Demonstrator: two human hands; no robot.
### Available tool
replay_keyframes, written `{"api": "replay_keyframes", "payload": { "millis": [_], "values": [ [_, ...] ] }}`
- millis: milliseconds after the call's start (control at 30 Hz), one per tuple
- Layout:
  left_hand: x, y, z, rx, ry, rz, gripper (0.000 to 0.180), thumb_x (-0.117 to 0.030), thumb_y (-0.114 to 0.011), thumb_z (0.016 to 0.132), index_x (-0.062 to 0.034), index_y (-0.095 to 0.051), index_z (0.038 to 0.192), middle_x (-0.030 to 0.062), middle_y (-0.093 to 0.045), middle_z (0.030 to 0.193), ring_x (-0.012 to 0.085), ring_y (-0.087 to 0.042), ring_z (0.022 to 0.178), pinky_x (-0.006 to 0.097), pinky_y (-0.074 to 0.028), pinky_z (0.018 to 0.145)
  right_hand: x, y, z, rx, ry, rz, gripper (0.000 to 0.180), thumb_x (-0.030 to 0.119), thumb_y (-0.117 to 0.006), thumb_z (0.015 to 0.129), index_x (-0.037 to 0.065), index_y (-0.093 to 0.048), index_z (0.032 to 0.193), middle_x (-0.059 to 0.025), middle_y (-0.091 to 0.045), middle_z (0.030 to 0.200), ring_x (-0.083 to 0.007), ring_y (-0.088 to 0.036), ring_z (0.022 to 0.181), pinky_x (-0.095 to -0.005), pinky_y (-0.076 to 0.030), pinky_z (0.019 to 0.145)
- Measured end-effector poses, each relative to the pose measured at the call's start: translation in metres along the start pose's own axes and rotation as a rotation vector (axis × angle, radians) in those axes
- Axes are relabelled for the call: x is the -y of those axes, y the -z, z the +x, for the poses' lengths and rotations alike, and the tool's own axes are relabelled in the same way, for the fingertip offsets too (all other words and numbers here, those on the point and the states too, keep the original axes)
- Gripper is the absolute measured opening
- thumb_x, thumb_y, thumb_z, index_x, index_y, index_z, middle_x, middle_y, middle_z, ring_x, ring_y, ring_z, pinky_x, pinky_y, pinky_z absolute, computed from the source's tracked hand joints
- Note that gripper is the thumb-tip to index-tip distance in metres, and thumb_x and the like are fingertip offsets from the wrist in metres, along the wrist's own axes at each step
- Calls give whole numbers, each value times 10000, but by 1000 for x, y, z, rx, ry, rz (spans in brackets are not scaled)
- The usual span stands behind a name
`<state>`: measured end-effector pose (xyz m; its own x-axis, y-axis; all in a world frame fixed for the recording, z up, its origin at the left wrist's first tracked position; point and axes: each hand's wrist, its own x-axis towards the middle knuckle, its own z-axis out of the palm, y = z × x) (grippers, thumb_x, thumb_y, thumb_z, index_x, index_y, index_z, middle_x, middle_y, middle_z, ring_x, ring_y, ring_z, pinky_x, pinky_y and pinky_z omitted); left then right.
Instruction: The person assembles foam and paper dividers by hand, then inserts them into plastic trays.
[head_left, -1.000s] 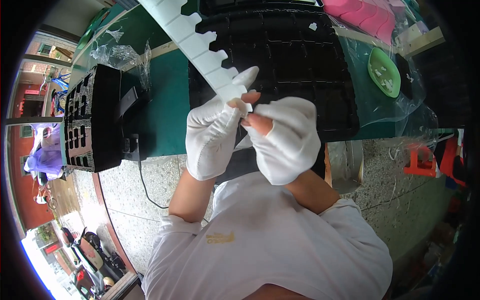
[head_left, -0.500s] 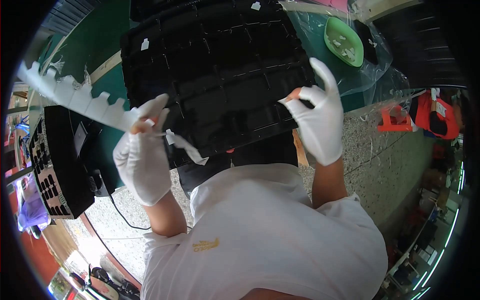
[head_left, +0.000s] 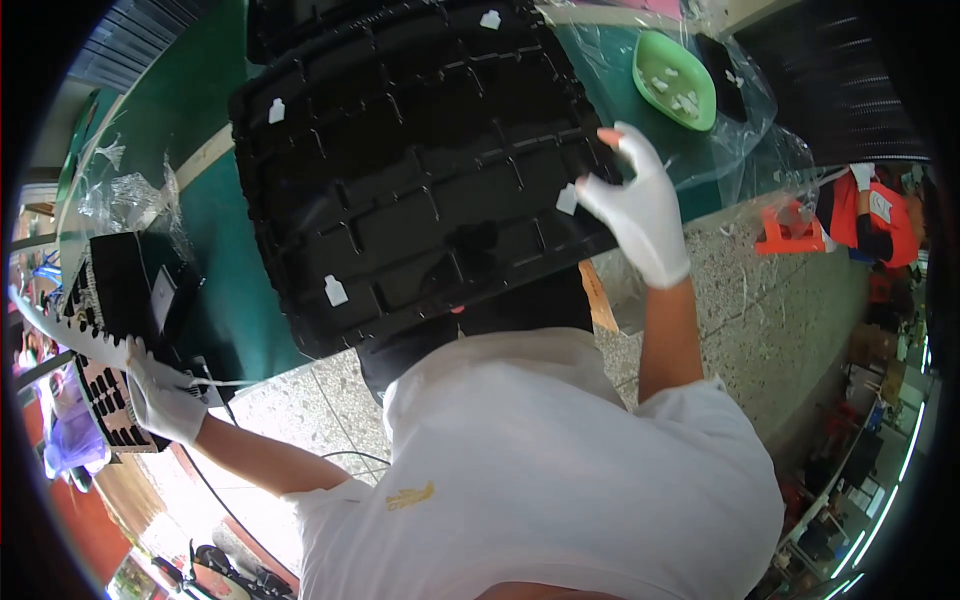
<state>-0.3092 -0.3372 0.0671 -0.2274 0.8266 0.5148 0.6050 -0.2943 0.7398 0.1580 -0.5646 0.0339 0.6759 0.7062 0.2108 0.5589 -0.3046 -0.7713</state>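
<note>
We stand at a green table (head_left: 215, 300) bearing a big black moulded tray (head_left: 420, 170), its near edge overhanging the table's stone rim. Our gloved right hand (head_left: 635, 205) pinches a small white piece (head_left: 567, 198) at the tray's right edge, fingers curled shut on it. Well left of the tray, our gloved left hand (head_left: 160, 400) closes on a long white notched strip (head_left: 60, 335), though the fisheye rim blurs that grip.

We are standing on a speckled grey terrazzo floor (head_left: 700, 270) beside a dark green worktable (head_left: 215, 250), daylight pouring in.
</note>
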Motion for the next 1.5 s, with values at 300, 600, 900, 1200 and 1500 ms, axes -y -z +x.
{"api": "replay_keyframes", "payload": {
  "millis": [300, 600, 900, 1200, 1500],
  "values": [
    [-88, -30, -91, 171, -376, 182, 604, -7, -645, 798, 37, -516, 1387, 228, -538, 1418, 403, -538, 1287, 496, -450, 1073, 46, 3, -24, 287, 463, -365, 408, 212, -821, 681, 22, -707, 1024, -160, -607, 1271, -341, -572, 1223, -486, -430, 1007],
    [-89, -54, -137, 795, -841, 365, 1046, -288, -832, 690, -28, -309, 1558, 187, -672, 1248, 360, -580, 1279, 538, -52, 1240, 21, 1, -32, 336, 553, -444, 1038, 374, -871, 641, 5, -385, 1481, -159, -627, 1328, -261, -598, 1256, -595, -251, 1165],
    [-93, -63, -135, 893, -996, 150, 929, -332, -789, 736, 27, -394, 1497, 195, -724, 1051, 322, -694, 1105, 505, -101, 1254, 23, 18, -35, 538, 582, -398, 913, 454, -815, 702, -50, -482, 1387, -120, -670, 1245, -248, -589, 1240, -549, -212, 1192],
    [-80, -66, -113, 815, -1000, 162, 799, -498, -616, 910, 86, -439, 1426, 187, -719, 957, 374, -704, 1029, 543, -97, 1237, 26, 25, -19, 423, 509, -627, 645, 367, -830, 681, -20, -651, 1166, -125, -637, 1239, -264, -570, 1210, -463, -320, 1118],
    [-58, -67, -104, 692, -727, 173, 586, -340, -564, 966, 71, -519, 1382, 186, -677, 1256, 398, -487, 1359, 553, -233, 1190, 10, 13, 2, 92, 510, -417, 280, 188, -847, 723, 32, -749, 934, -152, -643, 1221, -323, -609, 1126, -430, -446, 1043]
  ]
}}
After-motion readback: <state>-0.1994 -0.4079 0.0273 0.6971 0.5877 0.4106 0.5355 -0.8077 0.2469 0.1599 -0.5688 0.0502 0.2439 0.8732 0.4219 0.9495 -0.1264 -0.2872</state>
